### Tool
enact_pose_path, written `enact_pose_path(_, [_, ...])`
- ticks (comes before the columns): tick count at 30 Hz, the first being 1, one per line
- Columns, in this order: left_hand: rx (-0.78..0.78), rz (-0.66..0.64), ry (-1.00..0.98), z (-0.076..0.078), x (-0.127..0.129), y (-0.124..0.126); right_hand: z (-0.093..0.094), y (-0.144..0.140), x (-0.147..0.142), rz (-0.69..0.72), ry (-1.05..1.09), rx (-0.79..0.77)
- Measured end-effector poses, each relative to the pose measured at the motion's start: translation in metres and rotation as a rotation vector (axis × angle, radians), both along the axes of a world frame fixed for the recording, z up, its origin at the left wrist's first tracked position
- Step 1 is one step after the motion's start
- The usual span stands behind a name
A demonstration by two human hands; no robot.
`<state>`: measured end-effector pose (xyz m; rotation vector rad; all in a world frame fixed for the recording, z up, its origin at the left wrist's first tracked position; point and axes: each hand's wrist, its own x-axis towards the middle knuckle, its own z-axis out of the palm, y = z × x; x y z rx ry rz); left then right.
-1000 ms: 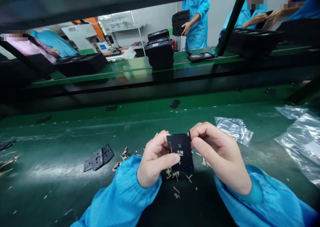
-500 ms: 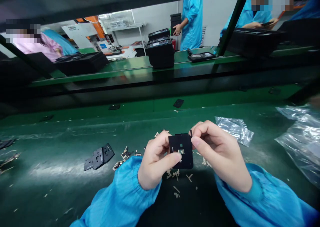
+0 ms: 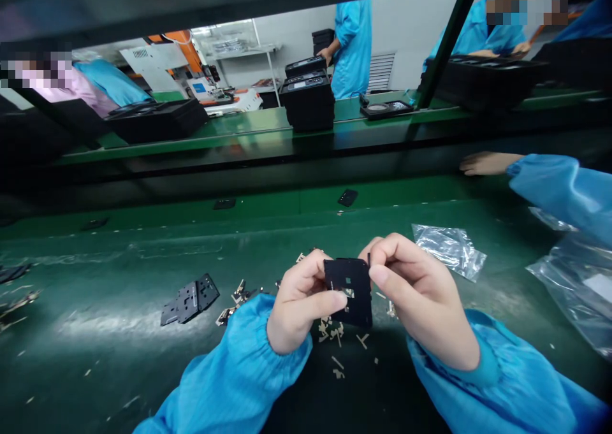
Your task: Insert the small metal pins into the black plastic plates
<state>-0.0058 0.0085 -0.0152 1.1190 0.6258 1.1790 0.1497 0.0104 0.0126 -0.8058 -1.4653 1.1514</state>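
At about 9 o'clock from the hands, a few flat black plates (image 3: 190, 299) lie overlapped on the dark green bench (image 3: 119, 255), thin stamped-looking pieces with small cut-outs and a matte face. Just right of them, small pale offcuts (image 3: 335, 332) are scattered across the smooth, slightly glossy bench surface, thickest directly under the hands; they look like slim snapped tabs.

The left hand (image 3: 299, 306) is curled closed, thumb and fingertips pinching the left edge of a black square plate (image 3: 350, 290), held up off the bench at the centre of the view. The plate is thin, rigid and matte, with rounded corners and small rectangular openings near its middle. The right hand (image 3: 421, 294) is likewise closed, fingertips nipping the plate's top right corner, where a slim black tab stands up.

Judging from the litter of offcuts and the laid-aside plates, several pieces seem already trimmed, and this one appears to be mid-way, with its corner tab not yet off.

At 2 o'clock lies a crinkled clear plastic bag (image 3: 449, 249); further right, more clear bags (image 3: 574, 287) and another person's blue sleeve (image 3: 559, 185) reaching in over the bench.
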Motion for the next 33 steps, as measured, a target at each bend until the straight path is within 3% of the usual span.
enact_pose_path(5, [0.035, 0.030, 0.006, -0.005, -0.001, 0.004, 0.000, -0.003, -0.001, 0.035, 0.037, -0.016])
enact_pose_path(14, [0.093, -0.110, -0.067, -0.014, -0.003, 0.019, 0.002, -0.009, -0.007, 0.123, 0.049, -0.105])
enact_pose_path(23, [-0.018, -0.124, -0.051, -0.013, -0.002, 0.019, 0.006, -0.011, -0.006, 0.110, -0.035, -0.066])
enact_pose_path(33, [0.056, -0.175, -0.043, -0.012, -0.006, 0.022, 0.009, -0.010, -0.005, 0.074, -0.104, 0.010])
